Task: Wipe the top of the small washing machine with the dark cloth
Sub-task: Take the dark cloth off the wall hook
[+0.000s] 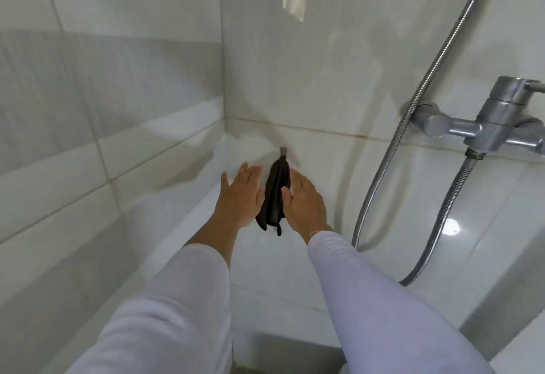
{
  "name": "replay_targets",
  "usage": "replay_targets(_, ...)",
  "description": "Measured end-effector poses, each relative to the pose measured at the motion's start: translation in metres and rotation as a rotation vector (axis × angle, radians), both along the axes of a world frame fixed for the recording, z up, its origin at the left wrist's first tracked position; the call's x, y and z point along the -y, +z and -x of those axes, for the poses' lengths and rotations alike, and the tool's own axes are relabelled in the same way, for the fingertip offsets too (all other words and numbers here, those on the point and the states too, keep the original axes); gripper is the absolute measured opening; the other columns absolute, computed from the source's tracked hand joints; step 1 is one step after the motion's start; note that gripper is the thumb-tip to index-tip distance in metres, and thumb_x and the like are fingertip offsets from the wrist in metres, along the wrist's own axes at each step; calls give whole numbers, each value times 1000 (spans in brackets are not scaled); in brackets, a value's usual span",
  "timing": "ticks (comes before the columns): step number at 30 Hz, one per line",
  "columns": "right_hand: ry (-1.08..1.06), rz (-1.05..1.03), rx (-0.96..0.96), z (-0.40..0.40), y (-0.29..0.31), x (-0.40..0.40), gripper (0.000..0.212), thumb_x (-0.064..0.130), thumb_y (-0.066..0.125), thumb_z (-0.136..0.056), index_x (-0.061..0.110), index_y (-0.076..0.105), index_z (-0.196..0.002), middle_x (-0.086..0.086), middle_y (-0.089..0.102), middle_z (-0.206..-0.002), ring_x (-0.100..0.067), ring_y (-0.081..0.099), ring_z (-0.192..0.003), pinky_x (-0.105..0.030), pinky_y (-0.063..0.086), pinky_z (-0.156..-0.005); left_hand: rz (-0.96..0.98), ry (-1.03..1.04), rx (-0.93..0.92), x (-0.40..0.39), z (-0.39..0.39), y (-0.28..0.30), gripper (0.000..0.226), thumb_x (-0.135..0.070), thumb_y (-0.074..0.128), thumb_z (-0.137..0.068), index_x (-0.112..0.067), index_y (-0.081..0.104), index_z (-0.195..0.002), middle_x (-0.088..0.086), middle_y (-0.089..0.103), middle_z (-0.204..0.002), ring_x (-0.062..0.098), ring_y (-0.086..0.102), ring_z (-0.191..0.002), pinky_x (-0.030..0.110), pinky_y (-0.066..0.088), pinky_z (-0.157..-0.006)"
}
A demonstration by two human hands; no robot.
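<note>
The dark, almost black cloth of soft thin fabric (275,196) hangs on the white tiled wall near the corner. Its top is gathered into a narrow point and caught on a small grey metal hook (283,151). From there the cloth falls straight down in long loose folds, becoming wider in the middle. Its lower edge is uneven, with one rounded lobe on the left and a thin pointed tip that reaches lowest on the right. The cloth looks limp and is not spread out. The small washing machine cannot be seen in this view.
</note>
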State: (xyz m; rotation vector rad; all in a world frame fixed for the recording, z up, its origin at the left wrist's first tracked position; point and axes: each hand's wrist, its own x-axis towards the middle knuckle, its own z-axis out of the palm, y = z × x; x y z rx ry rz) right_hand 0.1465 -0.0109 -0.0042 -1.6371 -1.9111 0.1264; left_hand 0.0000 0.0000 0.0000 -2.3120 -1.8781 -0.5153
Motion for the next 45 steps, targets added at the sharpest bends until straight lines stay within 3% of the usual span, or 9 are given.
replay_targets(8, -96, 20, -157, 6, -5, -50, 32, 30, 38, -94, 7, 51, -112, -9, 59, -110, -29, 58, -97, -39, 49, -77, 183, 25, 429, -48, -15, 3, 39, -28, 36, -99, -15, 47, -135, 9, 58, -131, 27, 55, -119, 41, 44, -100)
replay_targets(14, -17, 21, -193, 2, -13, -59, 24, 23, 36, -94, 4, 50, -98, -14, 62, -95, -34, 59, -81, -44, 51, -73, 255, 16, 638, -57, -29, -1, 28, -18, 43, -98, -8, 58, -119, 10, 65, -116, 25, 60, -108, 24, 41, -84)
replay_targets(18, 16, 11, -247, -5, -6, -60, 19, 21, 35, -94, 7, 46, -88, -12, 58, -85, -29, 52, -74, -38, 45, -67, 292, 52, 680, -58, -30, 1, 21, -21, 38, -100, -8, 51, -110, 9, 58, -98, 22, 53, -89, 25, 38, -71)
replay_targets(22, 31, -25, -291, -17, 13, -54, 19, 22, 36, -95, 12, 38, -79, -8, 51, -77, -25, 46, -69, -33, 36, -64, 222, 71, 562, -50, -14, 13, 16, -25, 28, -102, -11, 35, -101, 10, 52, -87, 24, 50, -77, 32, 37, -67)
replay_targets(28, 85, 88, -281, -30, 44, -35, 22, 27, 39, -94, 9, 44, -84, -9, 54, -77, -27, 51, -72, -33, 40, -66, 249, 31, 198, -25, 15, 49, 34, -39, 35, -99, -11, 45, -116, 6, 53, -90, 27, 55, -85, 33, 41, -74)
replay_targets(32, 75, 138, -204, -31, 52, -12, 19, 25, 44, -92, 12, 47, -79, -7, 54, -81, -26, 52, -79, -31, 39, -72, 245, -8, 60, 5, 21, 55, 37, -46, 44, -95, -11, 53, -98, 7, 55, -91, 24, 51, -86, 29, 36, -76)
replay_targets(35, 45, 185, -207, -30, 49, 14, 21, 25, 48, -90, 13, 49, -72, -2, 54, -74, -22, 50, -79, -25, 37, -64, 306, -5, 231, 27, 11, 45, 39, -43, 38, -97, -7, 55, -98, 14, 59, -101, 30, 56, -98, 30, 36, -77)
replay_targets(39, 21, 302, -355, -27, 41, 55, 20, 27, 55, -86, 10, 55, -74, -5, 54, -73, -19, 50, -73, -21, 36, -56, 586, -3, 738, 54, -18, 32, 44, -41, 35, -99, -10, 52, -125, 13, 57, -126, 31, 56, -113, 39, 50, -91)
replay_targets(45, -18, 614, -948, -47, 41, 119, 22, 14, 42, -88, 3, 61, -92, -10, 64, -81, -25, 64, -71, -33, 56, -65, 987, -63, 1146, 91, -59, 20, 58, -61, 35, -92, -17, 57, -123, 10, 66, -117, 29, 63, -107, 46, 51, -91)
